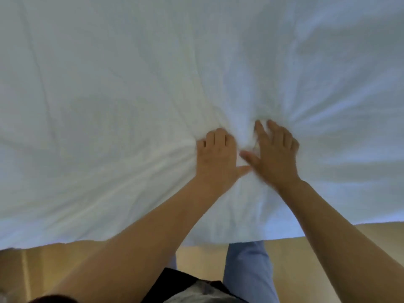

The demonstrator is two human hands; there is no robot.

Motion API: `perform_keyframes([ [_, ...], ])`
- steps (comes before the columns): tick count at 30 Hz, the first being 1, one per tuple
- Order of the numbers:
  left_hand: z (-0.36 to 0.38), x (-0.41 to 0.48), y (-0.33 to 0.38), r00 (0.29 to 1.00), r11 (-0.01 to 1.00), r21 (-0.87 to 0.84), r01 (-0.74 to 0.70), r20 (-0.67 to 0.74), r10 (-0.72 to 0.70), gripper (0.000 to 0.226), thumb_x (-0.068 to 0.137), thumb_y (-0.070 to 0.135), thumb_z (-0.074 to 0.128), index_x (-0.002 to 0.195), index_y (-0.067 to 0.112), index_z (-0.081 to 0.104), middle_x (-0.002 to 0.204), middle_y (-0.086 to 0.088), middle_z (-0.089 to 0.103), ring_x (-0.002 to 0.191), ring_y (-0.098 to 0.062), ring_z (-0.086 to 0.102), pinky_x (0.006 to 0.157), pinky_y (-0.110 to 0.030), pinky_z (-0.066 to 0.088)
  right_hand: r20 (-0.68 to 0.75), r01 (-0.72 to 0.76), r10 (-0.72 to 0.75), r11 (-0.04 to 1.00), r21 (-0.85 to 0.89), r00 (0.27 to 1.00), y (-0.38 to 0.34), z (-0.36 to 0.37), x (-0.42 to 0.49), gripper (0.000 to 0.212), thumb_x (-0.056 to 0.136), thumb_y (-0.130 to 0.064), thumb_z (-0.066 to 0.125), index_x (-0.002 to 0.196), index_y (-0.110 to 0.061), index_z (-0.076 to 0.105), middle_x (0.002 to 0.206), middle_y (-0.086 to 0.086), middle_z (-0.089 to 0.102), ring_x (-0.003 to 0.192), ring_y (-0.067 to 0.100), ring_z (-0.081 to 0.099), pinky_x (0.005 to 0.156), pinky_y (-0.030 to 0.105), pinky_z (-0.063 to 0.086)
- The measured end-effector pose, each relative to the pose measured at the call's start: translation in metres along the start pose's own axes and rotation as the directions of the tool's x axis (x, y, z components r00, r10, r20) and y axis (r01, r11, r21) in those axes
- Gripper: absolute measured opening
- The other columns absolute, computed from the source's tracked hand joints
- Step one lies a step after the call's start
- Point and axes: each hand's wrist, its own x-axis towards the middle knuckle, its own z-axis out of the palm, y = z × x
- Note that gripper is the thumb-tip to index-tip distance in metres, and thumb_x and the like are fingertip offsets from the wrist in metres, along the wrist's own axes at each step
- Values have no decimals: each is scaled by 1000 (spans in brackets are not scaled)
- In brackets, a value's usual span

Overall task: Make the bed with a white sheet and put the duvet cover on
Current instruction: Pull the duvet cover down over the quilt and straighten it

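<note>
Over on the left, the white sheet (98, 95) is lying fairly flat, with long creases running in toward the middle. It is filling nearly the whole view, and its near edge is hanging above the wooden floor (87, 263). I cannot tell whether this cloth is the sheet itself or the duvet cover.

Just left of centre, the left hand (216, 154) is digging in knuckles-up. Its fingers are curling down into the cloth with the tips hidden and the thumb pointing rightward, so it seems to be clutching a fold.

Between the two hands a bunched ridge (244, 136) of cloth is standing up, running away from the person, and the thumbs are nearly meeting below it. Just right of that, the right hand (275, 154) is lying palm-down on the cloth, fingers straight and spread, blurred, holding nothing. Creases are fanning out rightward from it.

Both hands are sitting equally near the ridge, one on each side. The coming move is probably turning on sweeping them apart across its long axis to flatten it. Both forearms are reaching forward and converging.
</note>
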Motion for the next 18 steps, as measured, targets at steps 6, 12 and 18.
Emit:
perform_keyframes([
  [6,47,-2,24,959,993,83,88,-276,-62,35,85,33,53,62,9,65,70,-8,62,72,-28,64,72,-36,31,-2,518,-535,820,-245,845,8,-4,37,14,91,-16,57,96,-2,56,95,16,60,86,32,58,64,36,37],
  [12,45,-17,53,943,958,-130,255,-188,-276,65,71,65,58,91,3,65,87,-13,62,85,-32,59,88,-45,40,15,640,-650,744,-195,760,43,-20,43,32,102,-30,31,101,-9,55,103,8,60,93,28,56,63,32,28],
  [18,49,4,101,844,859,-140,492,-166,-510,11,90,11,58,84,4,62,79,-12,61,77,-31,60,105,-64,21,55,650,-649,750,-123,759,116,-48,44,35,92,-34,53,111,-5,54,112,15,52,104,33,46,83,37,32],
])
